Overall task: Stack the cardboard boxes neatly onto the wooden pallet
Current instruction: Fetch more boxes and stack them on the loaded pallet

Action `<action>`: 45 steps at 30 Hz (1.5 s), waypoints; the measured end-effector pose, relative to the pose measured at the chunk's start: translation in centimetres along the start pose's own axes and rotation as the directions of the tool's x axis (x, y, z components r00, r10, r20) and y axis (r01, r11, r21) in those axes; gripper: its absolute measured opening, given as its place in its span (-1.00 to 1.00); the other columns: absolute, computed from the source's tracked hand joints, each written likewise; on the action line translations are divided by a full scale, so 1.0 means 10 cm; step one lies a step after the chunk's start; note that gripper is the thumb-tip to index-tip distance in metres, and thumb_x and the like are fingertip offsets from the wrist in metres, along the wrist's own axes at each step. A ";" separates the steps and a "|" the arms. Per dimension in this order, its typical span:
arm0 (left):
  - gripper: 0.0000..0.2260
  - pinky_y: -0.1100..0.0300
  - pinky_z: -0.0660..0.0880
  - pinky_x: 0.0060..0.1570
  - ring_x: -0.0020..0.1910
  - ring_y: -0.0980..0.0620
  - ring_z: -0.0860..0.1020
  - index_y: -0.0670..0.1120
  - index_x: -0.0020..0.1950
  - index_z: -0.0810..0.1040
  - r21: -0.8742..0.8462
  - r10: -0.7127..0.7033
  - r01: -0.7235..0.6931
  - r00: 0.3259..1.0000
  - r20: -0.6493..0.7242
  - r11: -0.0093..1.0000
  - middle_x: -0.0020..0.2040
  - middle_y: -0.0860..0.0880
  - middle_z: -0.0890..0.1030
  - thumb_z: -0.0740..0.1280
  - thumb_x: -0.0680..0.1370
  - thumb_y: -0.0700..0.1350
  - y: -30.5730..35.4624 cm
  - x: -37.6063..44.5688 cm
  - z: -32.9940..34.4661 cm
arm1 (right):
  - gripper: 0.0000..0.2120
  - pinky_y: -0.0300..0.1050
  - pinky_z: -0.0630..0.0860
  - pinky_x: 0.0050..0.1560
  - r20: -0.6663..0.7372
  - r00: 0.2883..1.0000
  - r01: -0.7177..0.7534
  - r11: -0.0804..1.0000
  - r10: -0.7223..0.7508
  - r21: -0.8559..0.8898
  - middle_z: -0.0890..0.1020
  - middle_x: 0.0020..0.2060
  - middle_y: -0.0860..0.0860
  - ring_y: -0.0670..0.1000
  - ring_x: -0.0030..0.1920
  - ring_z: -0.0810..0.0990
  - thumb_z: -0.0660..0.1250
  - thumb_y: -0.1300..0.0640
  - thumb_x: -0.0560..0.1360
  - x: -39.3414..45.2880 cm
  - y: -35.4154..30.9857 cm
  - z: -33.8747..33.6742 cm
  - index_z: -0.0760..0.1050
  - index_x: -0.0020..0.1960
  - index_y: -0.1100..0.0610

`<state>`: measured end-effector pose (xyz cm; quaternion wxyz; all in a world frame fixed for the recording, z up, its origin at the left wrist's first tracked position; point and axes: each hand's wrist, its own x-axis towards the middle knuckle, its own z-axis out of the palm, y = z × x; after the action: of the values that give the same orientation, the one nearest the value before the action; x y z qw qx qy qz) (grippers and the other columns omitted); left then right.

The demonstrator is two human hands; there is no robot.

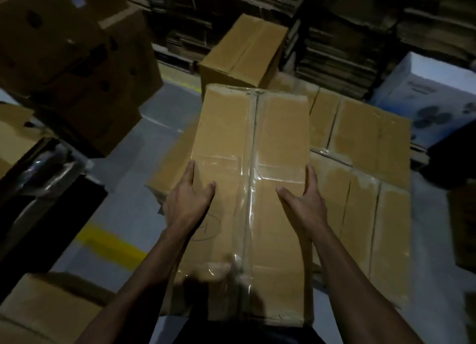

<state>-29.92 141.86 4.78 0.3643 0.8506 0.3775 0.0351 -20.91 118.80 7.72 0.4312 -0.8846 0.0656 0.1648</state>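
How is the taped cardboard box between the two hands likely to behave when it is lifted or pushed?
The taped box probably stays stiff: its flaps are sealed flat. The glossy tape may be slippery, so the left hand and right hand grip its side edges. Flat-sided, it should slide, not roll.

I'm looking at a grey floor (123, 222) with a yellow stripe (110, 243) painted across it. Taped cardboard boxes (360, 179) sit in a flat layer; another box (38, 315) sits lower left.
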 end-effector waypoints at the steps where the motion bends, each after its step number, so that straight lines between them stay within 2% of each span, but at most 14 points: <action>1: -0.31 -0.13 0.44 0.26 0.33 -0.21 0.47 0.22 0.57 0.10 0.003 0.022 -0.022 0.999 0.023 1.000 0.43 -0.04 0.46 0.28 0.50 0.28 0.03 0.07 0.04 | -0.10 0.14 0.31 0.35 -0.017 1.000 -0.021 1.000 0.021 0.013 0.29 0.53 0.05 0.22 0.48 0.29 0.45 -0.15 0.47 0.02 0.02 0.00 -0.07 0.60 -0.23; 6: -0.32 -0.10 0.44 0.26 0.31 -0.17 0.48 0.20 0.58 0.09 0.038 0.084 -0.088 0.992 0.094 0.995 0.41 -0.04 0.48 0.28 0.52 0.25 0.19 0.37 0.28 | -0.11 0.16 0.30 0.36 -0.085 0.992 -0.092 0.995 0.095 0.039 0.31 0.53 0.05 0.23 0.47 0.31 0.46 -0.16 0.46 0.22 0.15 0.01 -0.04 0.59 -0.24; 16: -0.33 -0.11 0.54 0.12 0.05 -0.12 0.59 0.23 0.56 0.06 0.093 0.107 -0.121 0.984 0.141 0.988 0.24 -0.04 0.60 0.26 0.52 0.29 0.42 1.20 0.96 | -0.10 0.17 0.33 0.35 -0.071 0.979 -0.182 0.975 0.192 0.126 0.34 0.51 0.04 0.21 0.44 0.36 0.45 -0.22 0.44 1.20 0.45 0.18 -0.08 0.56 -0.34; 21: -0.32 -0.05 0.50 0.16 0.18 -0.19 0.56 0.22 0.57 0.06 0.124 0.107 -0.129 0.980 0.168 0.984 0.33 -0.07 0.55 0.27 0.52 0.27 0.46 1.73 1.34 | -0.10 0.10 0.36 0.34 -0.061 0.974 -0.210 0.969 0.219 0.134 0.42 0.45 0.02 0.20 0.38 0.44 0.45 -0.20 0.45 1.80 0.56 0.32 -0.06 0.57 -0.30; 26: -0.36 -0.01 0.46 0.12 0.20 -0.17 0.55 0.20 0.56 0.10 0.119 0.115 -0.136 0.979 0.168 0.984 0.35 -0.04 0.53 0.27 0.54 0.24 0.47 2.09 1.67 | -0.10 0.08 0.35 0.33 -0.052 0.969 -0.234 0.965 0.241 0.116 0.47 0.41 0.01 0.19 0.35 0.46 0.45 -0.20 0.45 2.27 0.66 0.43 -0.07 0.58 -0.29; 28: -0.39 0.05 0.41 0.04 0.16 -0.16 0.55 0.15 0.57 0.14 0.122 0.121 -0.141 0.981 0.153 0.982 0.28 -0.09 0.58 0.27 0.57 0.21 0.47 2.19 1.78 | -0.10 0.06 0.36 0.30 -0.045 0.969 -0.235 0.966 0.241 0.113 0.48 0.39 0.01 0.19 0.34 0.47 0.45 -0.18 0.46 2.41 0.71 0.47 -0.07 0.58 -0.28; 31: -0.44 0.07 0.37 -0.04 0.07 -0.16 0.58 0.08 0.58 0.18 0.131 0.145 -0.162 0.980 0.136 0.978 0.20 -0.17 0.60 0.23 0.62 0.16 0.44 2.27 1.90 | -0.09 -0.01 0.39 0.24 -0.020 0.969 -0.243 0.963 0.248 0.119 0.52 0.24 -0.02 0.18 0.30 0.50 0.47 -0.15 0.46 2.56 0.79 0.53 -0.05 0.59 -0.24; 34: -0.49 0.04 0.44 -0.06 -0.02 -0.16 0.62 0.07 0.57 0.20 0.130 0.155 -0.171 0.980 0.124 0.977 0.17 -0.16 0.62 0.19 0.64 0.14 0.33 2.34 1.98 | -0.01 -0.03 0.40 0.15 -0.005 0.967 -0.253 0.960 0.256 0.118 0.55 0.25 0.03 0.23 0.27 0.53 0.43 -0.29 0.34 2.60 0.85 0.61 -0.04 0.61 -0.20; 37: -0.50 0.03 0.50 -0.14 -0.18 -0.12 0.62 0.08 0.56 0.20 0.123 0.163 -0.178 0.979 0.126 0.976 -0.10 -0.13 0.66 0.14 0.64 0.18 0.22 2.40 2.03 | 0.05 -0.03 0.41 0.07 -0.030 0.967 -0.249 0.965 0.252 0.087 0.56 0.31 0.12 0.26 0.22 0.57 0.30 -0.42 0.22 2.61 0.90 0.68 -0.04 0.60 -0.21; 39: -0.48 0.03 0.52 -0.20 -0.30 -0.07 0.58 0.12 0.54 0.20 0.119 0.162 -0.178 0.978 0.131 0.977 -0.32 -0.06 0.60 0.10 0.61 0.23 0.17 2.44 2.04 | 0.04 0.02 0.47 0.13 -0.047 0.971 -0.231 0.969 0.235 0.082 0.56 0.31 0.11 0.25 0.21 0.58 0.29 -0.46 0.22 2.61 0.94 0.71 -0.04 0.59 -0.24; 41: -0.48 0.06 0.49 -0.25 -0.34 -0.05 0.55 0.14 0.53 0.21 0.111 0.161 -0.176 0.978 0.132 0.978 -0.37 -0.03 0.55 0.08 0.59 0.25 0.12 2.47 2.05 | -0.03 0.09 0.48 0.24 -0.062 0.974 -0.211 0.974 0.217 0.082 0.55 0.34 0.06 0.22 0.25 0.56 0.37 -0.40 0.31 2.60 0.98 0.72 -0.04 0.58 -0.28; 45: -0.46 0.10 0.40 -0.27 -0.31 -0.06 0.55 0.13 0.54 0.21 0.101 0.192 -0.208 0.970 0.149 0.973 -0.33 -0.05 0.56 0.08 0.58 0.26 0.09 2.49 2.04 | -0.12 0.02 0.42 0.30 -0.073 0.973 -0.215 0.974 0.219 0.067 0.50 0.39 0.00 0.16 0.31 0.52 0.45 -0.16 0.47 2.61 1.01 0.75 -0.06 0.57 -0.30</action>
<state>-4.77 146.00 -14.89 0.3343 0.9044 0.2648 -0.0091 -0.78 119.06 -13.17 0.4335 -0.8650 0.1840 0.1733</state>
